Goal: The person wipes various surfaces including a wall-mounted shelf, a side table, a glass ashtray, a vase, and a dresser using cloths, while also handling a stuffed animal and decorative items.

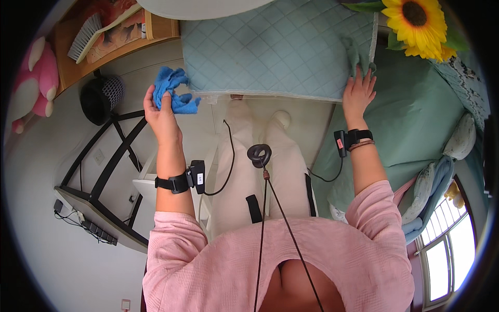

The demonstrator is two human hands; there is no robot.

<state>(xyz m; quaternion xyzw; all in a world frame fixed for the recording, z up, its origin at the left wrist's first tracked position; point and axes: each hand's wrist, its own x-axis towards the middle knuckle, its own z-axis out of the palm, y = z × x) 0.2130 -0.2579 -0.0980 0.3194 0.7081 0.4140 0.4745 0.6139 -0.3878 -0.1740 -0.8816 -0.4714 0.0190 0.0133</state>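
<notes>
My left hand [162,113] is closed around a crumpled blue cloth [169,79], held off the left front corner of a table with a pale blue quilted cover [270,52]. The cloth bunches up above the fingers, and part of it hangs to the right. At the right front corner of the cover lies my right hand [358,98], its fingers stretched out and apart. Under and just beyond those fingertips is a dull green cloth [355,54], spread along the cover's right edge. The fingers touch this cloth but do not wrap round it.
A wooden shelf with a white-bristled brush [89,39] stands far left, near a pink plush toy [40,78]. Below are a dark mesh bin [99,100] and a black-framed stand [106,161]. To the right are a green-covered bed [405,119] and a sunflower [416,15].
</notes>
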